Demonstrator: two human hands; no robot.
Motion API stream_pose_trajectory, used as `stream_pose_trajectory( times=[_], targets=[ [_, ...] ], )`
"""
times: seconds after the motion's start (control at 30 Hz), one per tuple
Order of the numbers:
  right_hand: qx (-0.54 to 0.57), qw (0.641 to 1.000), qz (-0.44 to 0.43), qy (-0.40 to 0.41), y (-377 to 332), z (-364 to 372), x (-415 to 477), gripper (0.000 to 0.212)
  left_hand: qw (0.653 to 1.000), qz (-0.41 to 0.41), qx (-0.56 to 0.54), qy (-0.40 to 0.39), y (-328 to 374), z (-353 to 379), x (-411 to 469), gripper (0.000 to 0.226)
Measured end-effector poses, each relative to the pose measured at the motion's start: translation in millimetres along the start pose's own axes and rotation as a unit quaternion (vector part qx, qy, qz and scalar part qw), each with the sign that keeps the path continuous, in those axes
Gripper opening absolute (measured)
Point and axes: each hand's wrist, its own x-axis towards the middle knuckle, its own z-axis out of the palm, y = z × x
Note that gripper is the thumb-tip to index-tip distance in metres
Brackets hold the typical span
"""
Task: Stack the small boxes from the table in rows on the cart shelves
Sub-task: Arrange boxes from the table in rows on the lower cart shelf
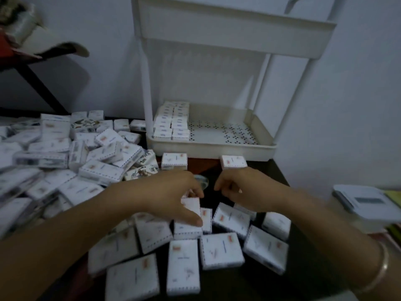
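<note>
Fingers [193,187] and thumb of my left hand [171,196] pinch a small white cardboard box [191,206] over the loose heap [221,250] on the dark table [312,268]; its print is too blurred to read. My right hand [243,190] curls; whether it holds anything, I cannot tell. Stacked rows [171,123] fill the left end of the white plastic cart shelf [212,148].

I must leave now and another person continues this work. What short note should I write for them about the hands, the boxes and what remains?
Left hand pinches one small box between thumb and fingers, over the loose boxes at the near side of the table.
Right hand is beside it, fingers curled; whether it holds anything is unclear.
Done: two rows of boxes at the left end of the cart's lower shelf.
Left: the big pile on the table's left and the loose boxes; most of that shelf is bare.
</note>
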Motion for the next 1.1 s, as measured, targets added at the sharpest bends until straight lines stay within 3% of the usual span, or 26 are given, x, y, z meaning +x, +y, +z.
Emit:
stream_pose_trajectory(
  times=[0.1, 0.2, 0.4, 0.5, 0.7, 0.87, 1.0, 1.1],
  targets=[
    [0.005, 0.999, -0.001, -0.033, -3.9, 4.4, -16.9, 0.034, 0.997, -0.013, 0.075, -0.017, -4.6, 4.8, -6.6, 0.075],
    [-0.042, 0.997, 0.005, -0.072, -4.5, 10.0, -23.7, 0.051, 0.995, -0.007, 0.101, -0.017, -8.2, 7.8, -7.2, 0.074],
    [-0.034, 0.998, 0.0, -0.052, -6.2, 15.0, -23.3, 0.067, 0.996, -0.028, -0.051, 0.061, -10.8, 11.0, -7.1, 0.052],
    [0.013, 0.999, 0.019, -0.04, -4.6, 15.6, -19.2, 0.063, 0.985, -0.015, -0.145, 0.095, -13.0, 1.7, -4.2, 0.042],
    [0.205, 0.967, 0.102, 0.109, 12.9, 11.8, 1.0, 0.034, 0.977, -0.012, -0.18, 0.11, -34.4, -29.9, 26.0, 0.041],
    [0.405, 0.884, 0.134, 0.19, 35.3, -9.8, 42.0, 0.017, 0.965, -0.06, -0.192, 0.169, -59.8, -63.3, 80.9, 0.044],
    [0.426, 0.855, 0.097, 0.277, 48.2, -28.1, 76.2, 0.019, 0.948, -0.065, -0.137, 0.281, -70.6, -69.9, 115.4, 0.042],
    [0.379, 0.844, 0.066, 0.374, 57.8, -32.8, 93.6, 0.023, 0.935, -0.038, -0.106, 0.336, -76.6, -61.4, 125.7, 0.048]
  ],
)
